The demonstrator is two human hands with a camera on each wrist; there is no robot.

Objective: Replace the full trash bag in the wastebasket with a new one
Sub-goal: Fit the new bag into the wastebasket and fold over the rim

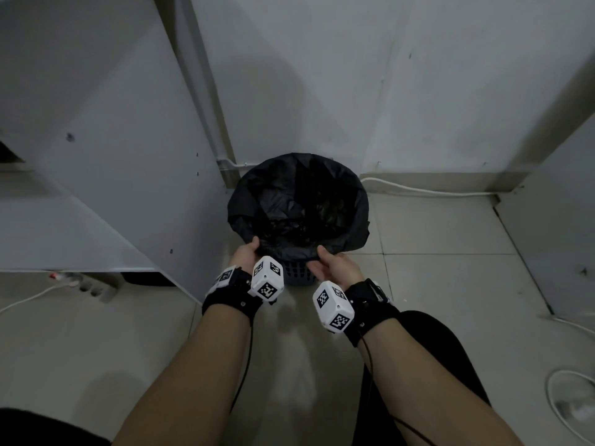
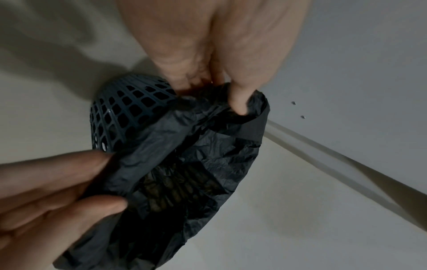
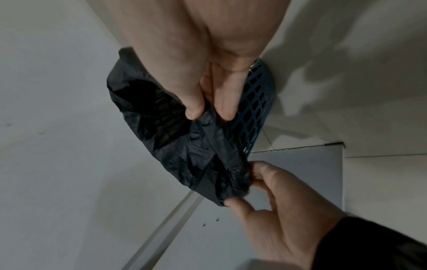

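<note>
The wastebasket [image 1: 297, 276] stands on the floor [image 1: 434, 284] by the wall, lined with a black trash bag [image 1: 299, 201]. The left hand [image 1: 246, 254] and the right hand [image 1: 335, 268] each pinch the near edge of the bag, fingers [image 2: 238, 104] curled around the plastic.

The person is wearing black wrist straps [image 1: 230, 299] carrying white marker-printed cubes [image 1: 267, 277], thin black cables [image 1: 246, 355] trailing along bare forearms.
</note>
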